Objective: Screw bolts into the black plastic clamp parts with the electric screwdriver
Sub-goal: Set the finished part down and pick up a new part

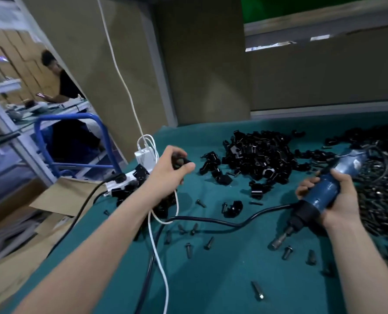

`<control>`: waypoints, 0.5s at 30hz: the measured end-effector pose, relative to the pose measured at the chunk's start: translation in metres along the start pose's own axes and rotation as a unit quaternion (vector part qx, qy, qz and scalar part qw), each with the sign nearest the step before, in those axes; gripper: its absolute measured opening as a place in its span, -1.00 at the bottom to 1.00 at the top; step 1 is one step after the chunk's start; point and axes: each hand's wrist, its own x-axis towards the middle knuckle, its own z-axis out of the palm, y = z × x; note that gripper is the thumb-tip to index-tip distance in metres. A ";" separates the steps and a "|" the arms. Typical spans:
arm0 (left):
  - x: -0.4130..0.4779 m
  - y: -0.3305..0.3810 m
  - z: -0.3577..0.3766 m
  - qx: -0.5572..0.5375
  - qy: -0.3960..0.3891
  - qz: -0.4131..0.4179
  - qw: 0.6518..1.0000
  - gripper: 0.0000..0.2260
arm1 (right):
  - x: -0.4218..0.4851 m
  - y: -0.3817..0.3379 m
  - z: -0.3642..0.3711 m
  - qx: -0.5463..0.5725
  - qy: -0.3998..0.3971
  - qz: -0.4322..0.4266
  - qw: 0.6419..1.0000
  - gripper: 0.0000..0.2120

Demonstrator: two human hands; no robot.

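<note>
Now left hand (pixel 168 175) pinches a clamp (pixel 179 161) near the bench (pixel 222 279) left edge; right hand (pixel 344 200) grips the screwdriver (pixel 322 193), bit tilted down; bolts (pixel 208 243) scattered mid-bench.

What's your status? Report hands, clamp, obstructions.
Left hand grips clamp part. Right hand grips electric screwdriver, bit apart from it. Dark cord and white cable lie between.

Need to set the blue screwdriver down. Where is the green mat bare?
Bare green mat nearest camera, between the white cable and the lone dark metal bolt; also behind the left hand, beside the black plastic clamp heap. Crowded right: dark bolt pile.
</note>
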 end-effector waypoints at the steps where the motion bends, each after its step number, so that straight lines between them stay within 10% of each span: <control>1: 0.018 0.002 -0.001 0.159 -0.005 0.053 0.986 -0.82 | -0.001 0.000 0.001 0.001 0.004 -0.002 1.000 -0.81; 5: 0.069 0.012 0.008 0.548 -0.128 0.011 0.826 -0.79 | -0.008 -0.001 0.007 0.000 0.022 0.010 1.000 -0.77; 10: 0.086 0.010 0.033 0.718 -0.298 -0.183 0.602 -0.45 | -0.009 -0.005 0.009 -0.053 0.079 -0.034 0.995 -0.40; 15: 0.090 0.011 0.069 0.585 -0.158 0.078 0.792 -0.52 | -0.010 -0.003 0.013 -0.145 0.165 -0.076 0.973 -0.45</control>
